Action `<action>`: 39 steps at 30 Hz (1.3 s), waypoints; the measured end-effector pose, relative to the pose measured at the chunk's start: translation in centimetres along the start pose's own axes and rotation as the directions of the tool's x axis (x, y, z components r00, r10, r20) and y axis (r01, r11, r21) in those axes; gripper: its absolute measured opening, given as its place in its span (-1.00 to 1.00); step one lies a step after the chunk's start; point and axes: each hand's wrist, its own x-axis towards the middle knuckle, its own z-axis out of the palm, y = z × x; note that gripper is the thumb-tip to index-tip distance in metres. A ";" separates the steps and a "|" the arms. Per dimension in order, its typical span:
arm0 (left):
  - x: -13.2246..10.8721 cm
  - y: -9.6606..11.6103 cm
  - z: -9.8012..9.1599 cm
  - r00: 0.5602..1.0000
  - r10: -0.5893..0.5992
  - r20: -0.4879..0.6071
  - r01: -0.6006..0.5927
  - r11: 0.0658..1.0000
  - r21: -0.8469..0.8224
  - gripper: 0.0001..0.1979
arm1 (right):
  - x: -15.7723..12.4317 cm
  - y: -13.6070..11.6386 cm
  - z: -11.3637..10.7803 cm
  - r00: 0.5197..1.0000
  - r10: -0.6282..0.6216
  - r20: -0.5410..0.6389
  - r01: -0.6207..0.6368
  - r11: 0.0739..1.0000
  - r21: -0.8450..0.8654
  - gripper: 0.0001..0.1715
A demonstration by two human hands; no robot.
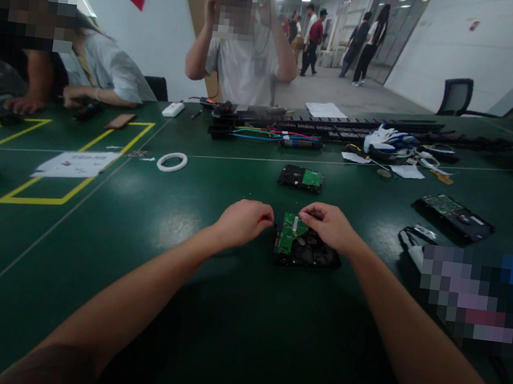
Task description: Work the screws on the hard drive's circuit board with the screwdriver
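Note:
A black hard drive lies on the green table right in front of me, its green circuit board facing up and partly lifted. My right hand is closed in a pinch on the far edge of that board. My left hand rests in a loose fist just left of the drive, fingers curled with something small and reddish at the fingertips that I cannot make out.
A second hard drive lies further back, a third at the right. A white tape ring, papers, cables and gloves sit across the table. People lean at the left and stand opposite.

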 end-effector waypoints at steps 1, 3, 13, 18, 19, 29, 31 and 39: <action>-0.4 0.1 0.1 1.000 0.022 0.004 -0.022 0.999 0.043 -0.80 | 0.0 0.0 0.0 1.000 0.005 -0.011 -0.005 1.000 0.011 -0.81; -1.4 0.1 0.5 0.998 0.060 0.004 -0.060 0.987 0.146 -0.76 | -0.1 0.0 0.0 1.000 0.007 -0.013 -0.006 1.000 0.022 -0.80; -4.9 -0.9 3.1 0.926 0.378 0.025 -0.354 0.841 0.410 -0.74 | -0.2 -1.0 0.6 0.997 -0.058 0.056 0.065 0.990 -0.123 -0.82; -4.8 -0.6 3.3 0.887 0.453 0.086 -0.449 0.806 0.387 -0.72 | -0.3 -1.0 0.7 0.993 -0.101 0.059 0.110 0.974 -0.198 -0.82; -4.8 -0.5 3.3 0.877 0.466 0.114 -0.472 0.796 0.378 -0.73 | -0.3 -1.0 0.7 0.993 -0.107 0.056 0.117 0.971 -0.210 -0.83; -4.7 -0.4 3.4 0.854 0.488 0.179 -0.520 0.812 0.266 -0.78 | -1.0 -1.1 0.9 0.981 -0.192 0.036 0.191 0.902 -0.388 -0.84; -4.7 -0.5 3.5 0.853 0.494 0.168 -0.522 0.818 0.242 -0.78 | -1.2 -0.9 0.8 0.976 -0.210 0.047 0.212 0.894 -0.395 -0.83; -4.7 -0.3 4.0 0.866 0.491 0.092 -0.499 0.857 0.125 -0.83 | -2.1 0.0 0.0 0.981 -0.188 0.048 0.191 0.894 -0.405 -0.74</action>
